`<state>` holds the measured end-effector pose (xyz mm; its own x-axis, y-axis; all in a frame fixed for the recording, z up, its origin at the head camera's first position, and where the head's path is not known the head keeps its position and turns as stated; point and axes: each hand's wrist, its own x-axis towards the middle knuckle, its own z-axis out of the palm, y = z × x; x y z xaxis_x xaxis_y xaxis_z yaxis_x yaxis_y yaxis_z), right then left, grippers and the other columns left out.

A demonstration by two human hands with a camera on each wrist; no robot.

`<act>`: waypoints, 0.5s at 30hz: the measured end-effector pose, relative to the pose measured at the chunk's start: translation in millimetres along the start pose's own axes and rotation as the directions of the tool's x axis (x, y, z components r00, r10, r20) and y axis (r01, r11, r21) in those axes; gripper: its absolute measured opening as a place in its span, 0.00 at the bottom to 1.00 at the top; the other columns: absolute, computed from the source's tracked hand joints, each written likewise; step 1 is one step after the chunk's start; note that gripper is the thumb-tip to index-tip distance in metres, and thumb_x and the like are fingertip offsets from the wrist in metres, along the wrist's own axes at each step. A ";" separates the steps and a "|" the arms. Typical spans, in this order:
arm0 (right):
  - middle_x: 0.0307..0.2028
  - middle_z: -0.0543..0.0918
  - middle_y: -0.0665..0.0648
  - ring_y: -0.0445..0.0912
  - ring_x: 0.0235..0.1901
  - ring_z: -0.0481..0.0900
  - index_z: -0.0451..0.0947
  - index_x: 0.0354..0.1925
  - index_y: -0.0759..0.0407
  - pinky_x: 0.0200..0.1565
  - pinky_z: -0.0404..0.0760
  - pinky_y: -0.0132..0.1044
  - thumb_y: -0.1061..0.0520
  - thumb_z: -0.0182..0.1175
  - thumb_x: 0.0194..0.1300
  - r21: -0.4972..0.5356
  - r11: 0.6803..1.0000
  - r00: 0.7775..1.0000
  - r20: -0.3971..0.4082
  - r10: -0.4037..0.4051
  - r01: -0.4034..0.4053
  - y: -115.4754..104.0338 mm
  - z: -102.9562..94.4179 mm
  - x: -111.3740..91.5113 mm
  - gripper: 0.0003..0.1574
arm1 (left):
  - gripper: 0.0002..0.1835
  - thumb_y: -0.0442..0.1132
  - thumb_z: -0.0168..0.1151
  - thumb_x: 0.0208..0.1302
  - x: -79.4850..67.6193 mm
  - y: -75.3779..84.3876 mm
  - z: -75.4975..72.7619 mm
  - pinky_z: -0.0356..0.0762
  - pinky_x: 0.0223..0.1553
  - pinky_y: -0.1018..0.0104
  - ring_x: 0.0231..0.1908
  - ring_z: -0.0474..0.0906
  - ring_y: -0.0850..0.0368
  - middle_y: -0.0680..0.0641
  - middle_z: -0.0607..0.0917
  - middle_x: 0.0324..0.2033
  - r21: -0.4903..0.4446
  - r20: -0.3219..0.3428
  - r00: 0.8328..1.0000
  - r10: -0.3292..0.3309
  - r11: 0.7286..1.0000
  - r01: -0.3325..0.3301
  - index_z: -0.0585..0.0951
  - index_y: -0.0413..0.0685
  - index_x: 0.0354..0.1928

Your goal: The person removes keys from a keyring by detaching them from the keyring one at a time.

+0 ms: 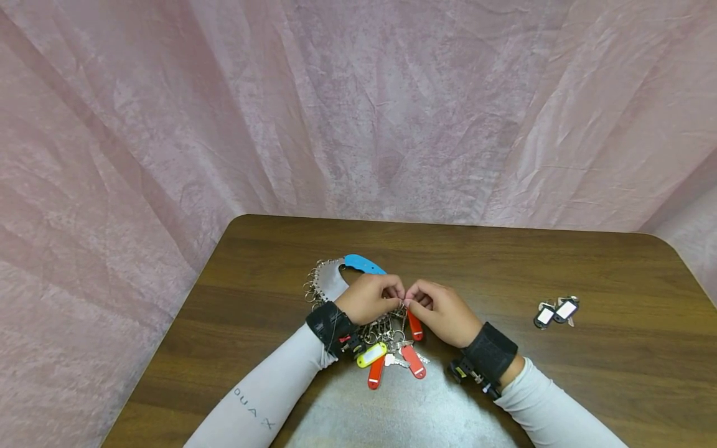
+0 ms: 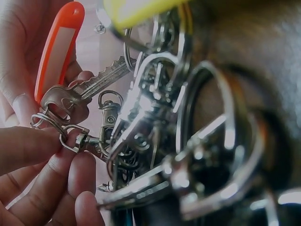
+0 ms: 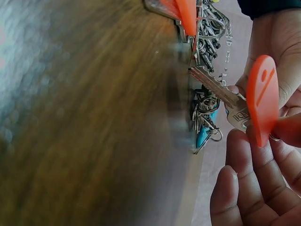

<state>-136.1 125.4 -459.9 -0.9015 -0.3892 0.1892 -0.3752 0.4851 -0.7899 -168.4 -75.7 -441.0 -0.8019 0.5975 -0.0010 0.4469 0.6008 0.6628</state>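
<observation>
My left hand (image 1: pixel 371 298) pinches a small metal swivel clasp (image 2: pixel 80 140) at its loop, where a split ring (image 2: pixel 47 121) meets it. Close against it, my right hand (image 1: pixel 445 314) holds the split ring of a red key tag (image 1: pixel 414 325) between thumb and fingertips. A silver key (image 2: pixel 96 84) hangs on that same ring, beside the tag. Under the left hand lies a grey crescent-shaped holder (image 1: pixel 329 280) with a blue section (image 1: pixel 363 264), its edge lined with many clasps and rings. The left hand hides part of it.
Below the hands, a yellow key tag (image 1: pixel 371 355), a red tag (image 1: pixel 376 373) and another red tag (image 1: pixel 413 362) lie with keys. Two black key tags (image 1: pixel 566 309) with keys lie at the right of the brown table (image 1: pixel 269 255). A pink curtain (image 1: pixel 392 112) hangs behind.
</observation>
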 end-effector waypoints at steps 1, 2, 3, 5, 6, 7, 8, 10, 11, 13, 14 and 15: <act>0.32 0.84 0.48 0.35 0.32 0.80 0.81 0.37 0.55 0.36 0.80 0.29 0.59 0.62 0.69 0.001 1.000 1.000 0.001 0.001 -0.001 0.4 0.0 0.0 0.02 | 0.03 0.33 0.66 0.63 0.0 -0.2 0.2 0.77 0.39 0.71 0.35 0.81 0.62 0.51 0.87 0.31 0.001 -0.001 1.000 0.004 1.000 -0.004 0.83 0.49 0.36; 0.32 0.84 0.48 0.35 0.32 0.80 0.81 0.37 0.55 0.37 0.80 0.29 0.59 0.62 0.69 0.003 1.000 1.000 0.003 0.005 -0.005 0.5 0.0 -0.1 0.02 | 0.04 0.32 0.66 0.63 0.2 -0.5 0.5 0.77 0.39 0.71 0.34 0.81 0.62 0.51 0.87 0.31 0.004 -0.002 1.000 0.007 1.000 -0.007 0.83 0.49 0.36; 0.32 0.85 0.48 0.35 0.32 0.80 0.81 0.37 0.55 0.37 0.80 0.29 0.59 0.62 0.69 0.005 1.000 1.000 0.006 0.007 -0.007 0.7 0.0 -0.1 0.02 | 0.04 0.32 0.66 0.63 0.2 -0.5 0.6 0.77 0.38 0.71 0.34 0.81 0.62 0.51 0.87 0.31 0.006 -0.003 1.000 0.011 1.000 -0.011 0.83 0.49 0.36; 0.32 0.84 0.48 0.35 0.32 0.80 0.81 0.37 0.55 0.37 0.80 0.29 0.58 0.62 0.69 0.006 1.000 1.000 0.010 0.009 -0.009 1.2 -0.1 -0.2 0.02 | 0.04 0.33 0.67 0.63 0.5 -1.0 1.2 0.77 0.38 0.72 0.34 0.80 0.63 0.51 0.87 0.31 0.012 -0.002 1.000 0.017 1.000 -0.017 0.83 0.49 0.36; 0.32 0.85 0.48 0.36 0.32 0.80 0.81 0.37 0.55 0.37 0.80 0.29 0.58 0.62 0.69 0.006 1.000 1.000 0.011 0.010 -0.010 1.3 -0.1 -0.2 0.02 | 0.03 0.33 0.67 0.63 0.5 -1.1 1.4 0.76 0.38 0.73 0.33 0.80 0.64 0.51 0.87 0.30 0.015 -0.001 1.000 0.018 1.000 -0.018 0.84 0.49 0.37; 0.32 0.85 0.49 0.36 0.32 0.80 0.81 0.37 0.55 0.37 0.80 0.29 0.58 0.62 0.70 0.006 1.000 1.000 0.011 0.011 -0.011 1.4 0.0 -0.2 0.03 | 0.03 0.33 0.67 0.63 0.6 -1.1 1.5 0.76 0.37 0.73 0.33 0.80 0.64 0.51 0.87 0.30 0.017 -0.001 1.000 0.019 1.000 -0.019 0.84 0.49 0.37; 0.32 0.85 0.49 0.36 0.32 0.80 0.81 0.37 0.55 0.37 0.80 0.29 0.58 0.62 0.70 0.006 1.000 1.000 0.012 0.012 -0.012 1.3 -0.1 -0.3 0.03 | 0.03 0.33 0.67 0.63 0.5 -0.9 1.2 0.76 0.37 0.73 0.33 0.79 0.64 0.51 0.87 0.30 0.019 0.000 1.000 0.022 1.000 -0.022 0.84 0.48 0.37; 0.32 0.85 0.49 0.36 0.32 0.80 0.81 0.37 0.56 0.37 0.80 0.29 0.57 0.62 0.70 0.006 1.000 1.000 0.012 0.014 -0.014 1.1 -0.2 -0.4 0.04 | 0.02 0.34 0.67 0.63 0.2 -0.3 0.7 0.76 0.37 0.73 0.32 0.79 0.64 0.51 0.86 0.30 0.021 0.002 1.000 0.024 1.000 -0.024 0.84 0.48 0.37; 0.32 0.85 0.49 0.35 0.32 0.80 0.81 0.37 0.56 0.37 0.80 0.29 0.57 0.62 0.70 0.005 1.000 1.000 0.013 0.015 -0.015 1.0 -0.2 -0.4 0.04 | 0.02 0.34 0.67 0.63 0.0 0.1 0.4 0.76 0.37 0.73 0.32 0.79 0.64 0.51 0.86 0.30 0.021 0.003 1.000 0.024 0.999 -0.024 0.84 0.48 0.37; 0.32 0.85 0.49 0.35 0.32 0.80 0.81 0.37 0.56 0.37 0.80 0.29 0.57 0.62 0.70 0.005 1.000 1.000 0.012 0.017 -0.017 1.1 -0.1 -0.5 0.04 | 0.02 0.34 0.67 0.63 -0.1 0.4 0.1 0.76 0.37 0.74 0.32 0.79 0.64 0.51 0.86 0.30 0.019 0.002 1.000 0.026 0.999 -0.026 0.84 0.48 0.37; 0.32 0.85 0.49 0.35 0.32 0.80 0.81 0.37 0.56 0.37 0.80 0.29 0.58 0.62 0.70 0.003 1.000 1.000 0.013 0.016 -0.016 1.2 -0.1 -0.5 0.04 | 0.02 0.34 0.67 0.64 -0.2 0.7 0.0 0.76 0.37 0.74 0.32 0.79 0.64 0.51 0.87 0.30 0.019 0.002 1.000 0.027 0.999 -0.027 0.84 0.48 0.37; 0.32 0.85 0.49 0.35 0.32 0.80 0.81 0.37 0.56 0.37 0.80 0.29 0.58 0.62 0.70 0.003 1.000 1.000 0.013 0.017 -0.017 1.3 -0.1 -0.6 0.03 | 0.02 0.34 0.67 0.64 -0.2 0.8 0.0 0.76 0.37 0.74 0.32 0.79 0.64 0.51 0.87 0.30 0.017 0.002 1.000 0.026 1.000 -0.026 0.84 0.49 0.37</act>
<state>-136.1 126.3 -461.0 -0.9048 -0.3910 0.1685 -0.3595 0.4895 -0.7945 -167.9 -75.3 -440.5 -0.7893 0.6138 0.0152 0.4745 0.5940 0.6497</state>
